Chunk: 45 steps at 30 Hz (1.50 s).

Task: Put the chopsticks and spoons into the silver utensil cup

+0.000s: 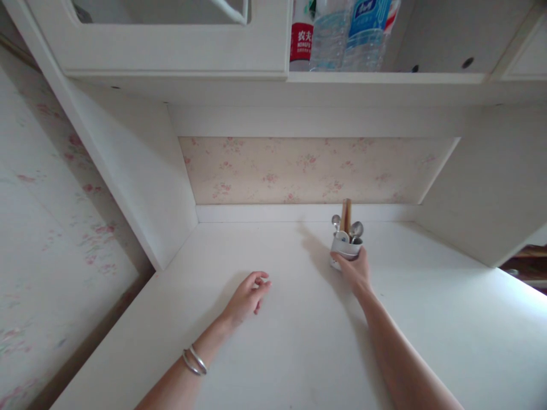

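Note:
My right hand (354, 269) is wrapped round a white utensil holder (341, 246) toward the back of the white counter. Out of the holder stick wooden chopsticks (346, 215), a larger metal spoon (356, 229) on the right and a smaller spoon (335, 220) on the left. A white rounded piece (342, 236) shows at its front rim. Left of the holder, my left hand (248, 296) hovers at or just over the counter with loosely curled fingers apart and nothing in them. Whether it touches the surface I cannot tell.
The white counter (282, 341) runs back to a low ledge and a flowered wall panel (269, 171). White side panels (128, 159) bound it left and right. Overhead, a cabinet (179, 54) holds several plastic bottles (329, 40) on its open shelf.

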{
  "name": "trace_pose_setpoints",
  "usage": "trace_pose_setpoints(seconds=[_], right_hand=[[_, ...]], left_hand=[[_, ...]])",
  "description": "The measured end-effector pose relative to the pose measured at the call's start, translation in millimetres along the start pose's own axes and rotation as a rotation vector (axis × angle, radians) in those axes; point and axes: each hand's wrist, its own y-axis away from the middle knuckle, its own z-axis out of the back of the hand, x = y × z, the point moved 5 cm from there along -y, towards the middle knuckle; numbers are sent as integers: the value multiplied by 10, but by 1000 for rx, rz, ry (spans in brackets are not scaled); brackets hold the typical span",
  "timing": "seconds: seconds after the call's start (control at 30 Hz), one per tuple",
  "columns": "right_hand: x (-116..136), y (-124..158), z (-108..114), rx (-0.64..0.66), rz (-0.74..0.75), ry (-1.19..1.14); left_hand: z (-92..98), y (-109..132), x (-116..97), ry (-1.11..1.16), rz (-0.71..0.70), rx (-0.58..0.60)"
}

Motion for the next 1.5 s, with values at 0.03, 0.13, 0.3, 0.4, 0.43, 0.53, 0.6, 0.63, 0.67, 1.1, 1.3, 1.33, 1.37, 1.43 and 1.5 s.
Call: trace_pose_setpoints(seconds=[0.03,0.13,0.3,0.4,0.43,0.53,0.6,0.63,0.67,1.1,1.3,1.33,1.37,1.43,1.5], right_hand=[[85,79,-64,71,-19,-33],[404,401,-303,395,-20,-205],[873,904,-548,855,10,-302],[1072,1004,-602,1045,67,-253],[1125,1004,-614,1095,93,-222],[1251,929,-638,1175,173,-85],[1335,841,-651,1180,224,18],[1388,797,-659,1183,252,71],[1450,756,-669,1189,286,122],[2039,610,-866,1527,276,443],[1875,651,-946,1598,145,349],[1827,674,-966,1616,126,331],[1776,701,-986,1631,104,305],[1676,770,-1027,1664,47,231],[1581,846,-1060,1702,-22,153]], left_hand=[[28,-4,-11,113,7,-29],[147,-43,-52,453,-38,-126],[354,-266,-121,854,-14,-257],[417,-439,-227,935,-38,-317],[412,-487,-253,958,-41,-321],[361,-570,-257,1042,-36,-344],[327,-576,-200,1103,-27,-369],[309,-572,-161,1129,-11,-365],[294,-567,-121,1155,7,-353],[330,-633,142,1484,75,-393],[436,-680,274,1501,121,-514],[450,-686,284,1500,120,-515],[459,-691,291,1502,119,-512],[463,-696,296,1505,119,-497],[455,-697,292,1503,119,-476]])
